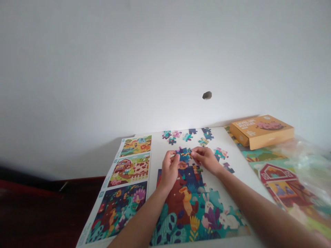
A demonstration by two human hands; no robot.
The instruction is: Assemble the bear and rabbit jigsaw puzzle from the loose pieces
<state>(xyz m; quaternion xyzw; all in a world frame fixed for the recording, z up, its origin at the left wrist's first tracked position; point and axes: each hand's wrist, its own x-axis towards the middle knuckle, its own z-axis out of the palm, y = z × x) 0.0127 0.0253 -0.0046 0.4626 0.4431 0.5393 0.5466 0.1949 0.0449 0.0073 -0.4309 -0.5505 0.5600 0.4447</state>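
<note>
The fingers of the left hand (170,167) and the right hand (206,159) are pinched nearly closed on opposite sides of a dark blue puzzle section (184,155), flat, with rounded knobs and an orange squiggle. It's just above the upper edge of the part-built puzzle (190,210); from here I can't tell whether the two touch. Both wrists angle inward, forearms reaching up from either side. The built part is smooth printed card with fine wavy seams, showing a brown bear, a fox and white rabbits, its right side ragged. Loose knobbed pieces (188,137) lie beyond the hands on the smooth white surface (157,151). To the left runs a strip of three printed scenes (130,168). To the right, a yellow cardboard box (271,139) reads "LEVEL UP! PUZZLES", its smaller print illegible, near crinkled clear plastic (310,160).
</note>
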